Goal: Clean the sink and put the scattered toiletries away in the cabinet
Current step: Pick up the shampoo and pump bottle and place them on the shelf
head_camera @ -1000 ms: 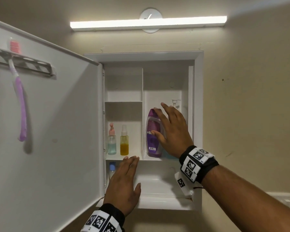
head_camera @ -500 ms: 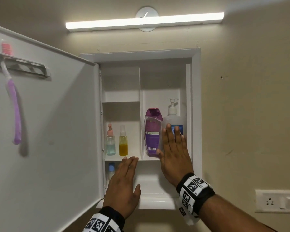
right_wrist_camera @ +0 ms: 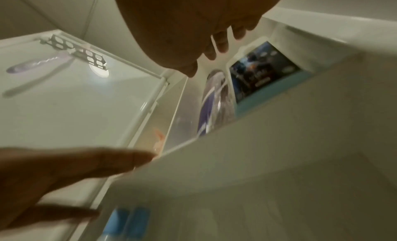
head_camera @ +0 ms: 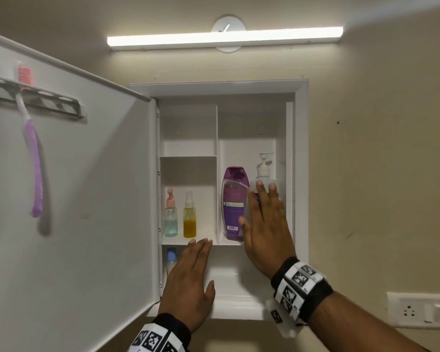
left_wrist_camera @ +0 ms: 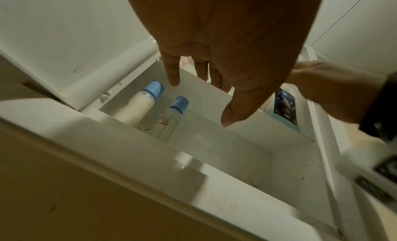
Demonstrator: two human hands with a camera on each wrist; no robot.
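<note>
Right hand point(head_camera: 266, 232) fingers straight, flat against pump bottle point(head_camera: 263, 174); left hand point(head_camera: 189, 280) flat, holding nothing

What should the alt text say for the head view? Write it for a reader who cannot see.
Two open hands reach into an open white wall cabinet: the right hand in front of a purple bottle and a pump dispenser, the left hand lower down. A purple toothbrush hangs on the door.

I see the purple bottle point(head_camera: 233, 203) upright mid-frame in the open cabinet point(head_camera: 301, 174), the clear pump bottle point(head_camera: 263, 171) just right of it.
</note>
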